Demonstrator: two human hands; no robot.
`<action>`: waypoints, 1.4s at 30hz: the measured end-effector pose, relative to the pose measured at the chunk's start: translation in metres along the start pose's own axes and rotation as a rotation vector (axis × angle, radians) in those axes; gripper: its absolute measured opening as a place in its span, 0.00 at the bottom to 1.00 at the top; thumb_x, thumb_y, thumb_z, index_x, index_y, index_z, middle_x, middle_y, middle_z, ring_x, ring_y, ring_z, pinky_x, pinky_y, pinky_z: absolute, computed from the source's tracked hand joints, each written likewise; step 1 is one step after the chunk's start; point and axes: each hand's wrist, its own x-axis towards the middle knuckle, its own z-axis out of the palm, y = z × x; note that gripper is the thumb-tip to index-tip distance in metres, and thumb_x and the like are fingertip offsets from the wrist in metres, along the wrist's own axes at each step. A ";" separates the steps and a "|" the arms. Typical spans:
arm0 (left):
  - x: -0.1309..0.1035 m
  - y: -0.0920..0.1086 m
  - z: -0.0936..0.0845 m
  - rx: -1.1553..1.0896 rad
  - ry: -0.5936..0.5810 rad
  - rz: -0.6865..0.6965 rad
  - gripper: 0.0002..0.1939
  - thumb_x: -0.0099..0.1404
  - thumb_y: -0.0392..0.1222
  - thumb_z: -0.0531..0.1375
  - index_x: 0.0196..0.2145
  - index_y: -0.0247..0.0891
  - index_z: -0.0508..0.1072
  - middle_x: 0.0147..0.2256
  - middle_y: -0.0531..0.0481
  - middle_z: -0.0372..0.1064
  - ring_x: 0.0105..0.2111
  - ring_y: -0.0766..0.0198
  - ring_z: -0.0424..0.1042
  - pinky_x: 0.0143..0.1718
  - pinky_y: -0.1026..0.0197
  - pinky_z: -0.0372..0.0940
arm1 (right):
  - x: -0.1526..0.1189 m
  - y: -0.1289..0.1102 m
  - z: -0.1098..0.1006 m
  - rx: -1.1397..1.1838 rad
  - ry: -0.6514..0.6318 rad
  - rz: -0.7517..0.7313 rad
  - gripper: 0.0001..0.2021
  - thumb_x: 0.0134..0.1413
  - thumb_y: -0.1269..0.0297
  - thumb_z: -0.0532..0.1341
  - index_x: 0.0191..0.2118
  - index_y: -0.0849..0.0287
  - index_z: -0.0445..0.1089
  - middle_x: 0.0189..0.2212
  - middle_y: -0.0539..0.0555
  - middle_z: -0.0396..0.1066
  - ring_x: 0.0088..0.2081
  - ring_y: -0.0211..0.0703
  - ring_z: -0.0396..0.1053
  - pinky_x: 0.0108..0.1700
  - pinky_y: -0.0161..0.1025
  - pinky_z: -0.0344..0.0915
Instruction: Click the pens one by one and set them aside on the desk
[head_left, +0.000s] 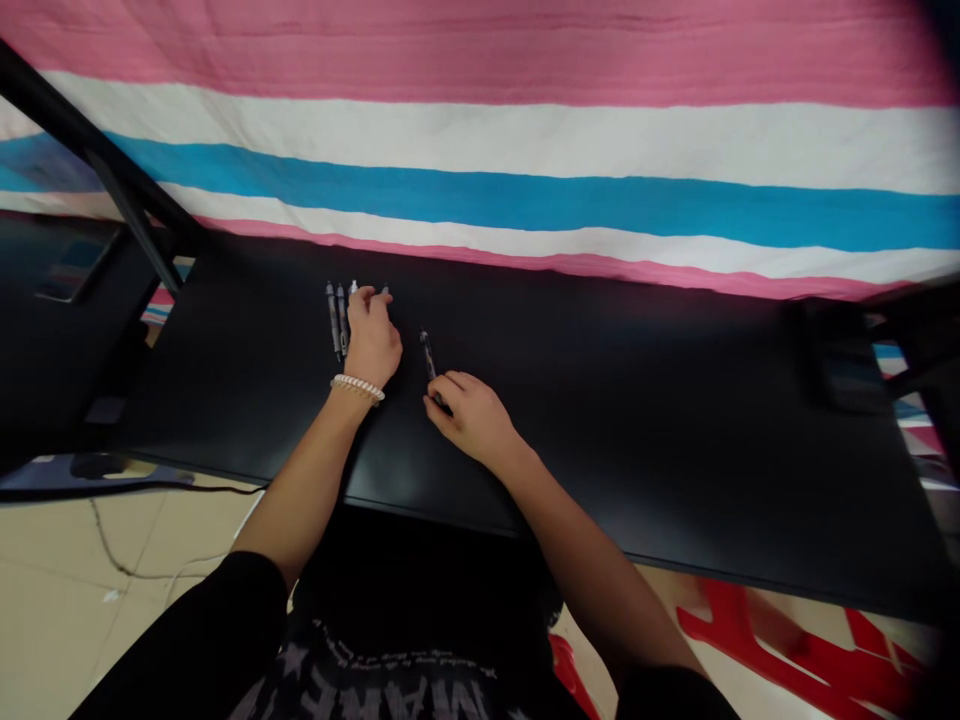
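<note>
R fingers (441,389) on pen (427,353), open desk (637,420) R

Place: makeshift indoor desk area, exact kind unclear | far: striped cloth (525,210) hung behind black desk (600,430) | near: tiled floor (45,600) showed

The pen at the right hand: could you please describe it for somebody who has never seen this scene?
On the black table beside the striped cloth, find the right hand. Its fingers hold the near end of a slim dark pen. Unlike the other pens, grouped around the left hand, it is apart, farther right.
</note>
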 end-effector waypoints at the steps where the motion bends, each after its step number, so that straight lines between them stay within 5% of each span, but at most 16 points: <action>1: 0.000 -0.001 -0.001 0.012 0.006 0.010 0.23 0.52 0.21 0.57 0.46 0.33 0.71 0.57 0.31 0.58 0.63 0.41 0.58 0.68 0.39 0.51 | 0.000 0.001 0.000 0.024 0.025 0.026 0.05 0.63 0.71 0.58 0.35 0.58 0.69 0.30 0.53 0.68 0.32 0.42 0.65 0.36 0.39 0.61; 9: 0.005 0.012 -0.009 -0.089 0.051 -0.026 0.14 0.58 0.25 0.59 0.41 0.38 0.72 0.51 0.38 0.67 0.56 0.48 0.67 0.65 0.42 0.58 | -0.004 0.005 0.006 0.515 0.258 0.323 0.04 0.63 0.62 0.61 0.39 0.55 0.67 0.27 0.48 0.69 0.25 0.36 0.69 0.28 0.35 0.67; 14: 0.001 0.028 0.001 -0.589 -0.073 -0.313 0.14 0.65 0.44 0.66 0.46 0.37 0.72 0.42 0.42 0.77 0.43 0.57 0.78 0.49 0.52 0.73 | -0.002 0.000 0.005 0.821 0.328 0.430 0.12 0.60 0.55 0.65 0.44 0.55 0.68 0.28 0.46 0.70 0.22 0.33 0.70 0.21 0.31 0.68; 17: -0.002 0.039 0.003 -0.898 -0.219 -0.428 0.17 0.62 0.45 0.69 0.45 0.37 0.73 0.41 0.43 0.79 0.39 0.58 0.80 0.44 0.55 0.75 | 0.000 -0.002 0.001 0.872 0.363 0.440 0.14 0.57 0.54 0.68 0.43 0.56 0.71 0.27 0.46 0.71 0.21 0.32 0.69 0.19 0.29 0.66; 22: -0.002 0.049 0.001 -1.081 -0.131 -0.460 0.12 0.63 0.42 0.70 0.41 0.37 0.75 0.42 0.44 0.80 0.43 0.60 0.81 0.50 0.56 0.73 | 0.003 -0.002 -0.003 1.067 0.277 0.498 0.19 0.59 0.47 0.65 0.43 0.60 0.75 0.24 0.48 0.74 0.18 0.34 0.70 0.17 0.31 0.68; 26: -0.004 0.051 0.004 -1.079 -0.127 -0.529 0.10 0.63 0.42 0.69 0.38 0.36 0.74 0.39 0.45 0.80 0.39 0.61 0.81 0.46 0.56 0.75 | 0.002 -0.002 -0.001 0.940 0.428 0.527 0.15 0.59 0.52 0.66 0.44 0.58 0.79 0.23 0.49 0.74 0.20 0.37 0.72 0.21 0.36 0.73; 30: -0.007 0.051 0.009 -1.046 -0.075 -0.591 0.11 0.62 0.44 0.70 0.37 0.36 0.74 0.37 0.46 0.80 0.37 0.61 0.81 0.44 0.57 0.74 | 0.001 -0.002 -0.004 0.636 0.617 0.399 0.07 0.60 0.59 0.66 0.40 0.52 0.82 0.35 0.52 0.80 0.32 0.42 0.78 0.39 0.46 0.81; 33: -0.008 0.051 0.011 -1.066 -0.049 -0.601 0.11 0.62 0.44 0.70 0.37 0.36 0.74 0.37 0.46 0.80 0.37 0.61 0.81 0.44 0.57 0.74 | 0.002 -0.001 -0.005 0.599 0.619 0.387 0.08 0.57 0.58 0.69 0.42 0.51 0.81 0.40 0.53 0.79 0.38 0.45 0.79 0.43 0.47 0.80; 37: -0.008 0.050 0.011 -1.125 -0.052 -0.582 0.11 0.63 0.44 0.69 0.40 0.38 0.75 0.39 0.47 0.80 0.39 0.61 0.81 0.44 0.58 0.73 | 0.004 0.003 -0.004 0.830 0.540 0.485 0.15 0.58 0.52 0.67 0.45 0.55 0.79 0.33 0.54 0.78 0.32 0.43 0.79 0.37 0.44 0.80; 40: -0.008 0.049 0.010 -1.139 -0.041 -0.572 0.11 0.63 0.44 0.69 0.40 0.39 0.75 0.40 0.48 0.81 0.39 0.62 0.81 0.45 0.59 0.73 | 0.005 0.007 -0.003 0.804 0.544 0.397 0.11 0.53 0.53 0.71 0.37 0.53 0.80 0.39 0.55 0.77 0.39 0.45 0.78 0.44 0.46 0.78; 42: -0.008 0.049 0.010 -1.144 -0.034 -0.569 0.10 0.64 0.44 0.69 0.40 0.39 0.75 0.39 0.48 0.81 0.39 0.63 0.80 0.45 0.59 0.73 | 0.005 0.007 -0.003 0.836 0.514 0.362 0.12 0.52 0.53 0.72 0.41 0.51 0.79 0.41 0.54 0.77 0.40 0.44 0.77 0.44 0.45 0.78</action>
